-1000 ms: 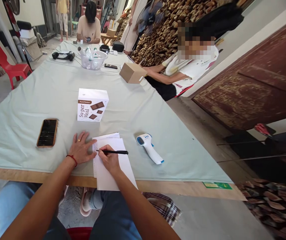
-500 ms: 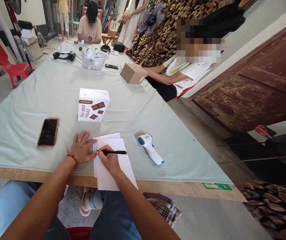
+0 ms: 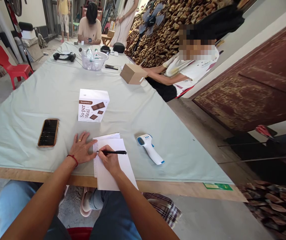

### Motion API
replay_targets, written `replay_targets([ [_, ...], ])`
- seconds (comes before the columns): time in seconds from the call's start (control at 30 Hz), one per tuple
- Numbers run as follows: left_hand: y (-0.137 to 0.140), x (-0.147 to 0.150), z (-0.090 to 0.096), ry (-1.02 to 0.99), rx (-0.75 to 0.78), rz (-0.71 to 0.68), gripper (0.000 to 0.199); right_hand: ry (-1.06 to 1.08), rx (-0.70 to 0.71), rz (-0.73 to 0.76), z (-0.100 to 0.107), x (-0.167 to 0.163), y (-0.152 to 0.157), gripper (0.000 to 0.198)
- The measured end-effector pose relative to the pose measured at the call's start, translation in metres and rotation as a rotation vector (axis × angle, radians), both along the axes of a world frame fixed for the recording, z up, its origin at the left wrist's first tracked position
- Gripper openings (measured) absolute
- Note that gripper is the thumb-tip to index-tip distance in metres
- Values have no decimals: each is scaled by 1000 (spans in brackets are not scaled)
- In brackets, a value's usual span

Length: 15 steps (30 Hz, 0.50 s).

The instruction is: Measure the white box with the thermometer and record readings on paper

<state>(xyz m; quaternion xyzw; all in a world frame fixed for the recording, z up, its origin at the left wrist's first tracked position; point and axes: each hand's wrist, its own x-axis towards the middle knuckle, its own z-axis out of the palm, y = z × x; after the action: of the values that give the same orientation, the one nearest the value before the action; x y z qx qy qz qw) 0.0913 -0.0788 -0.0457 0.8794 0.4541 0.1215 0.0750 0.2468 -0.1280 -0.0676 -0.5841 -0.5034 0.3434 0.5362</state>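
My right hand grips a black pen, its tip at the left side of a white notepad. Flat on the cloth lies my left hand, fingers spread, with the thumb and index fingertip at the pad's left edge. To the left of that hand is a phone with a dark screen and an orange-brown case. A white and blue infrared thermometer rests to the right of the pad. Beyond my hands stands a white "Su-per Meal" box with chocolate pieces pictured on it.
A pale green cloth covers the table. Farther back are a cardboard box touched by a seated person on the right, a clear basin with bottles, and a black remote. Another person sits at the far end. A red chair stands left.
My hands, the pen and the notepad look the same. At the back, the standing person in the light dress has shifted a little left and upright.
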Motion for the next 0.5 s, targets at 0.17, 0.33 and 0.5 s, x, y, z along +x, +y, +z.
replay_targets([
  [0.17, 0, 0, 0, 13, -8, 1, 58, 10, -10, -55, 1, 1, 0, 10],
  [0.33, 1, 0, -1, 6, -12, 1, 58, -5, -7, -57, -4, 2, 1, 9],
  [0.5, 1, 0, -1, 5, -15, 4, 58, -15, 1, -51, -8, 2, 1, 9],
])
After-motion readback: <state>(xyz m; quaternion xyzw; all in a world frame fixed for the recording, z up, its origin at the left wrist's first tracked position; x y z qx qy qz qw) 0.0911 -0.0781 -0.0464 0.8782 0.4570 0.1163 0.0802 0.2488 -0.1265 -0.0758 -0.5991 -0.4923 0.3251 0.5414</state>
